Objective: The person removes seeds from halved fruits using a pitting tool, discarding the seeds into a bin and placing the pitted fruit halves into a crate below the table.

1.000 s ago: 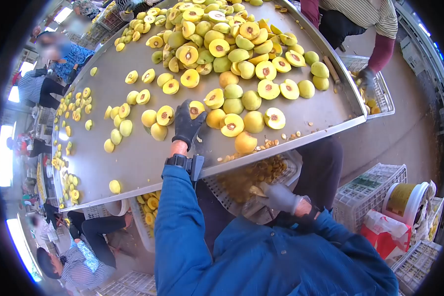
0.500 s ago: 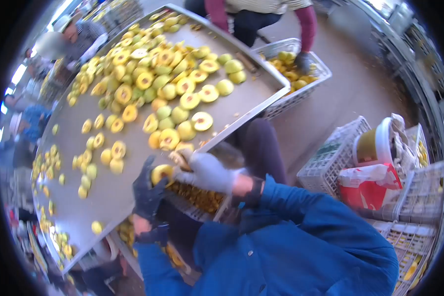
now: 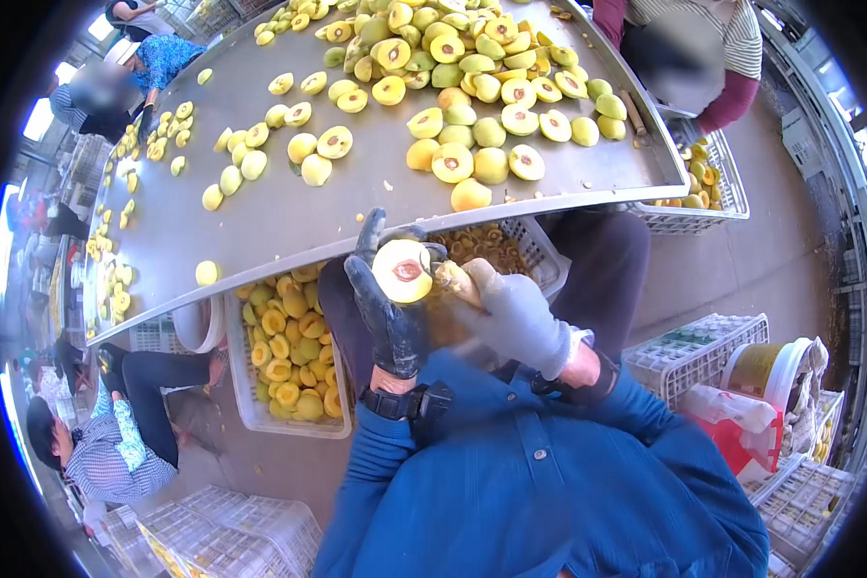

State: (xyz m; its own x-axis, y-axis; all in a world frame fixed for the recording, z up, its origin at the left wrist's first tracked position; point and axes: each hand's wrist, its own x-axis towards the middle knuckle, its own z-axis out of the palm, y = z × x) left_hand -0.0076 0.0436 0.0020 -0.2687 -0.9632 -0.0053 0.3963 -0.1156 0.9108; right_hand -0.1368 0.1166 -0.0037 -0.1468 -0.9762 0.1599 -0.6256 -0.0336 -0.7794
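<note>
My left hand [image 3: 395, 332], in a dark glove, is closed around a yellow peach half [image 3: 395, 287]. Its cut face is turned up and the brown stone shows in the centre. Wrapped in a light grey glove, my right hand [image 3: 522, 320] grips a wooden-handled tool [image 3: 459, 283]. The tool's working end lies close beside the peach half, partly hidden by my left fingers, so contact is unclear. Both hands are over my lap, just in front of the metal table's edge [image 3: 299, 258].
Many peach halves [image 3: 489, 164] lie on the table. Below it stand a crate of peach halves [image 3: 342, 424] and a crate of brownish pieces [image 3: 549, 252]. Other people sit at the left and upper right. Crates [image 3: 698, 352] and a white bucket [image 3: 756, 371] stand at right.
The view has swung, so the table now sits higher and more level. The peach half's cut face now shows plainly with its stone, and the right hand has drawn slightly away from it.
</note>
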